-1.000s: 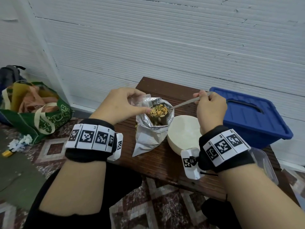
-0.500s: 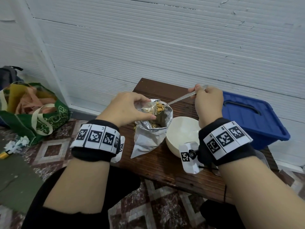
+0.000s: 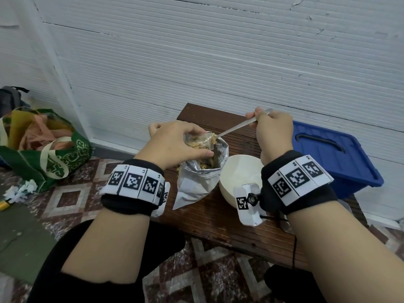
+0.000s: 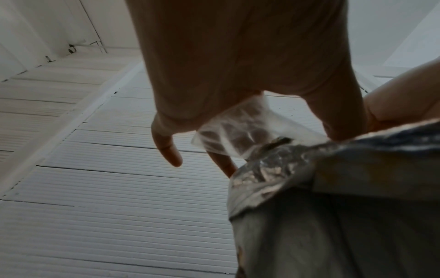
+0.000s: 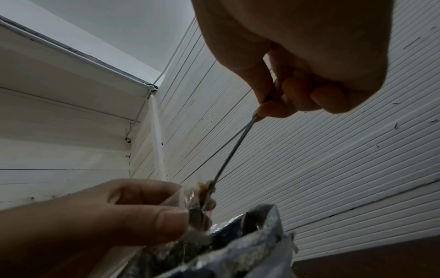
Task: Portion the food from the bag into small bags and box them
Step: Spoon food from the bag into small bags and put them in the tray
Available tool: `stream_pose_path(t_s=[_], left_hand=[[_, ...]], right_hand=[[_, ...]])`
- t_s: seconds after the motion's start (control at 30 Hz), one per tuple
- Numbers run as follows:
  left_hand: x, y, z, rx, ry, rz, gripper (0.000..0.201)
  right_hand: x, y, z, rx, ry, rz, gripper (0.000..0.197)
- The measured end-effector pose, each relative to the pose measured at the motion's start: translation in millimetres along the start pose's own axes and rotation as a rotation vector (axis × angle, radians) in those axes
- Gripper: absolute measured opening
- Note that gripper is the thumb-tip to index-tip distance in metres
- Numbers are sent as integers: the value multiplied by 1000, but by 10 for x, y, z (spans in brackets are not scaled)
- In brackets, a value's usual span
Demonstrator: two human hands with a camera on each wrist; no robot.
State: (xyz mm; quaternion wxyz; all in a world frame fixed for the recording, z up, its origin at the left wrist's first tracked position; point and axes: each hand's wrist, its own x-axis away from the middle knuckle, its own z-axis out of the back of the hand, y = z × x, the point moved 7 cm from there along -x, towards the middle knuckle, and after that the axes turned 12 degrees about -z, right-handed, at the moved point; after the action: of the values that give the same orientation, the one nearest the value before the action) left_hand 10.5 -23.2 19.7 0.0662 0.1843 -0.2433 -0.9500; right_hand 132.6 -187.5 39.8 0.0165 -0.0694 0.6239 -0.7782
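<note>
L hand (image 3: 172,145) pinches small bag (image 3: 200,141) open over foil bag (image 3: 201,173), mid-table by far edge. R hand (image 3: 273,130) grips spoon (image 3: 236,127), tip at bag mouth. Tip slowly, keep mouth wide so spills drop back into foil bag.

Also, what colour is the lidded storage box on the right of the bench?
Blue: the storage box has a blue lid and body, clearest in the head view.

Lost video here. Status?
Left hand pinches small bag over foil bag. Right hand holds spoon, tipping food in. Nothing blocking.
</note>
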Motion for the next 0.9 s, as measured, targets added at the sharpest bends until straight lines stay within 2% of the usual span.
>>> stream_pose_path(t_s=[0.2,0.3,0.4,0.57,0.7,0.8,0.9], left_hand=[[-14,90,-64,72,23,-12,45],[0,-3,-38,183,101,35,29],[26,-121,1,260,152,82,29],[62,-173,64,358,205,124,28],[88,-188,89,394,216,134,23],[93,-183,92,417,220,118,19],[82,-175,76,408,203,100,25]], right_hand=[[102,-52,-147,4,-105,100,39],[179,-161,-143,-52,-154,262,33],[240,-288,-57,-129,-166,418,24],[286,-388,134,-240,-78,536,22],[254,-294,289,-302,72,480,25],[256,-182,213,-121,77,484,25],[309,-66,-51,166,-64,572,21]])
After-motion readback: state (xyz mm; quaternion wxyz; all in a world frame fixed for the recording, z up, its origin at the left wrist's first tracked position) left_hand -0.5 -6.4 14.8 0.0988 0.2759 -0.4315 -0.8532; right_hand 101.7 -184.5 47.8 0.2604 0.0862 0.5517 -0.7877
